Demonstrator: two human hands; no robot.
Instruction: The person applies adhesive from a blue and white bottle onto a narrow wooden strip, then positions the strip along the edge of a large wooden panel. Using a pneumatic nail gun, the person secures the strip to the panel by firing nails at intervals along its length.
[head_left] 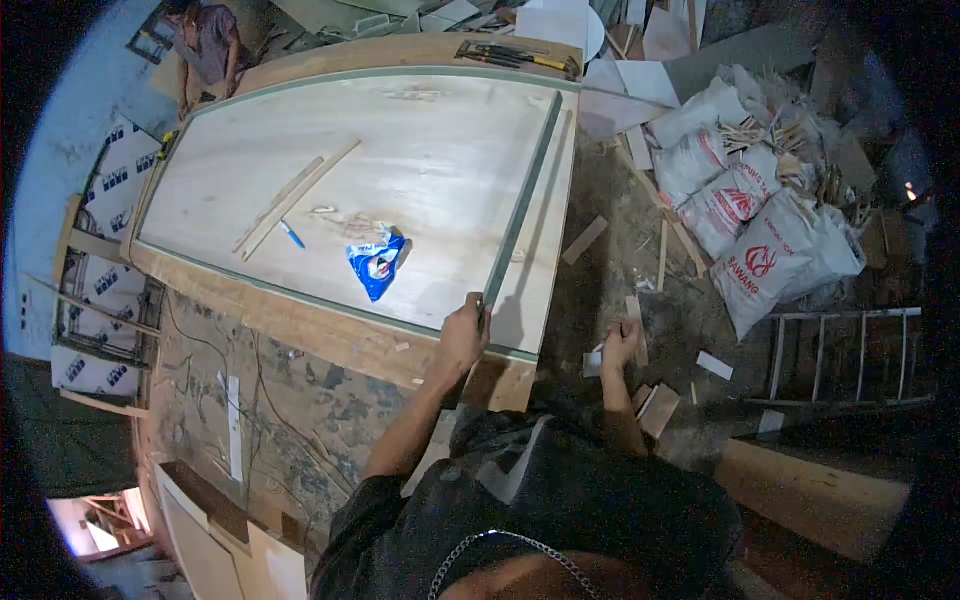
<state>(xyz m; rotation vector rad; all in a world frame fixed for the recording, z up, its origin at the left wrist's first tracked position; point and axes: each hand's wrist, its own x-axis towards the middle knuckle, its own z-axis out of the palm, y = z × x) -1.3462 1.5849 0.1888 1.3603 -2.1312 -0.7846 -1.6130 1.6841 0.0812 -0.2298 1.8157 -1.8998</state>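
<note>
A large pale wood panel (420, 150) lies on the worktable before me, with grey-green strips along its long edges. Another grey-green strip (526, 190) runs across the panel near its right end and throws a shadow on the wood. My left hand (465, 335) is closed round the near end of this crosswise strip, close to the panel's front edge. Off to the right of the table, my right hand (622, 345) hangs over the floor with its fingers pinched together. Whatever it may hold is too small to make out.
On the panel rest a blue packet (375, 265), a blue pen (292, 234) and two thin wooden sticks (300, 200). Hand tools (515, 57) lie at the table's far edge. Filled white sacks (765, 240) and a ladder (840, 355) are at right. Another person (208, 50) stands far left.
</note>
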